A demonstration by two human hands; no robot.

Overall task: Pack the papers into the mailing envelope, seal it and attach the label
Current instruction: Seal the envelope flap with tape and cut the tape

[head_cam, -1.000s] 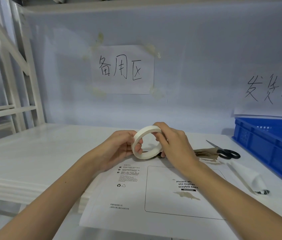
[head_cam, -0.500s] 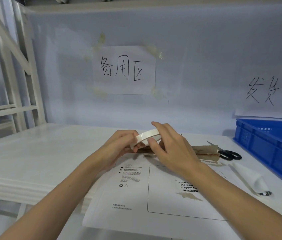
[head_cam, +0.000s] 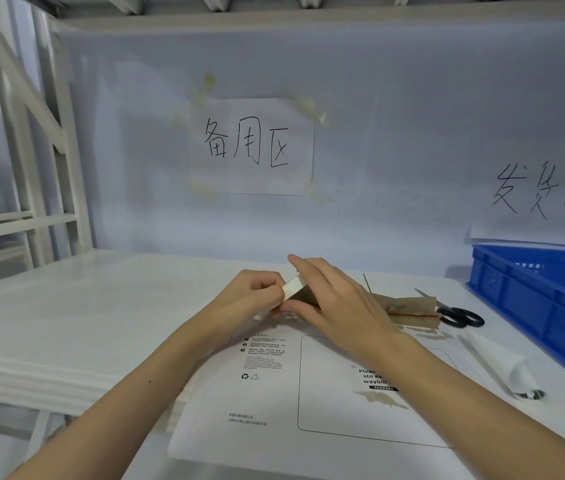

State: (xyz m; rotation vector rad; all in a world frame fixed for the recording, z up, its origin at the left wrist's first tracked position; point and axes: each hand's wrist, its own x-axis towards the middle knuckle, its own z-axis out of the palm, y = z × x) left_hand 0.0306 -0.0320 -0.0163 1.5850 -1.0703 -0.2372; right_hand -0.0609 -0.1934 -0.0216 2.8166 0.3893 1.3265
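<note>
White tabletop (head_cam: 101, 323) carries our mailing envelope (head_cam: 274, 403) flat below both hands. Our left hand (head_cam: 253, 296) pinches the tape roll (head_cam: 293, 287); our right hand (head_cam: 336, 303) curls round it. We should find the tape's end first, holding the roll steady.

Two hands meet above the table: the left hand (head_cam: 257, 292) and the right hand (head_cam: 336, 299), with one roll of tape (head_cam: 294, 287) between them. Under them lies one white envelope (head_cam: 309, 393). To the right of the right hand are one pair of scissors (head_cam: 458, 315), one blue crate (head_cam: 544, 299) and one rolled white sheet (head_cam: 503, 365). Two handwritten signs hang beyond the hands: one (head_cam: 251, 147) straight ahead, one (head_cam: 544, 199) to the right.
</note>
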